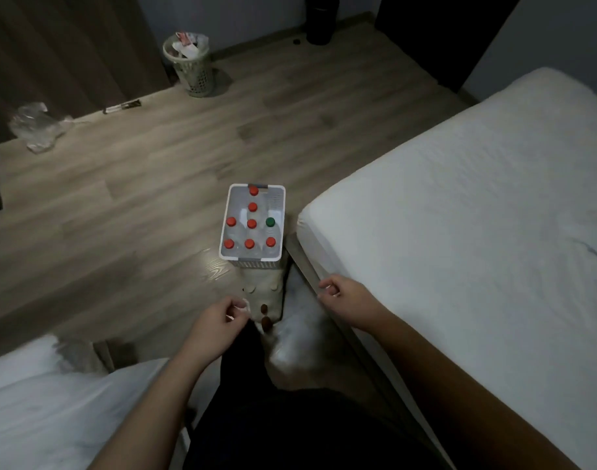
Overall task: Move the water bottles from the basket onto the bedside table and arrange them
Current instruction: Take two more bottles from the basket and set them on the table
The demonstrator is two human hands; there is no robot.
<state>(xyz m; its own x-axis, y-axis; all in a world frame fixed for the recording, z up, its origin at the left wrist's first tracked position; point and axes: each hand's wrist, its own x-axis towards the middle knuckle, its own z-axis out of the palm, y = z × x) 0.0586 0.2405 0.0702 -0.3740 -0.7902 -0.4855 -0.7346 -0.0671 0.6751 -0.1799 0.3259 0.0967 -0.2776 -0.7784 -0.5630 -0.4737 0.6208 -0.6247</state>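
Left hand (222, 320) and right hand (341, 296) hang loosely curled, holding nothing, near the white basket (225, 222) of capped water bottles (251, 224) on the floor.

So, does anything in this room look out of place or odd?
Yes: crumpled clear plastic lies loose on the floor at far left, with a thin dark object near it, though the wastebasket stands close by. In the basket, one green cap sits among red caps.
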